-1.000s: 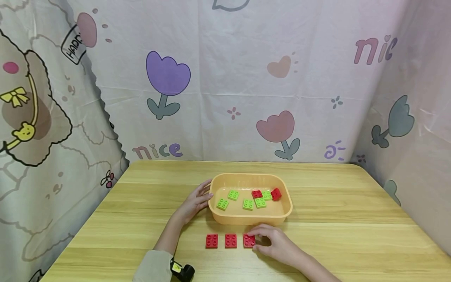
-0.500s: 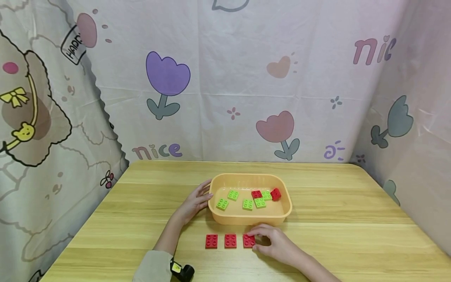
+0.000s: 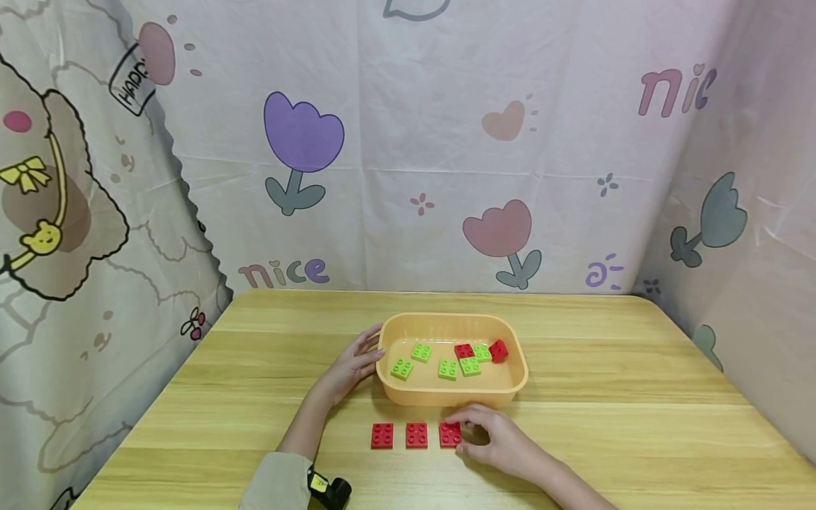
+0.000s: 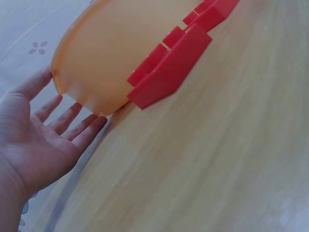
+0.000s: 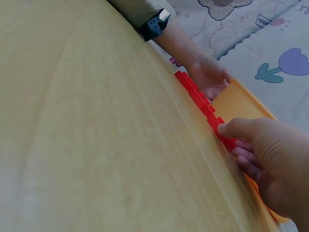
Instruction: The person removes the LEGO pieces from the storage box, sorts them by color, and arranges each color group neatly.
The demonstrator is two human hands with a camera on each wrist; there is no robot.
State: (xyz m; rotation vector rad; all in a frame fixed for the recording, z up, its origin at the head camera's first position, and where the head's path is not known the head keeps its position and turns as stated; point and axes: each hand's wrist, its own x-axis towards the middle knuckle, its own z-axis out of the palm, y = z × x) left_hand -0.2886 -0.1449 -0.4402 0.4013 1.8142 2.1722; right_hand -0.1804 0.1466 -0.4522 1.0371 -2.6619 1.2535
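Observation:
Three red building bricks lie in a row on the table in the head view: a left brick (image 3: 382, 436), a middle brick (image 3: 416, 435) and a right brick (image 3: 448, 438). My right hand (image 3: 503, 440) pinches the right brick between thumb and fingers at its right side. Behind the row stands a yellow-orange plastic basin (image 3: 446, 398). Against the basin's left end rests my left hand (image 3: 346, 370), its fingers fairly straight and spread, as the left wrist view shows. Inside the basin are several green bricks (image 3: 448, 370) and two red bricks (image 3: 499, 350).
All of this stands on a light wood-grain table (image 3: 605, 397). A printed cloth (image 3: 408, 142) hangs behind and along both sides. A black camera strap (image 3: 330, 489) sits on the left wrist, by the table's front.

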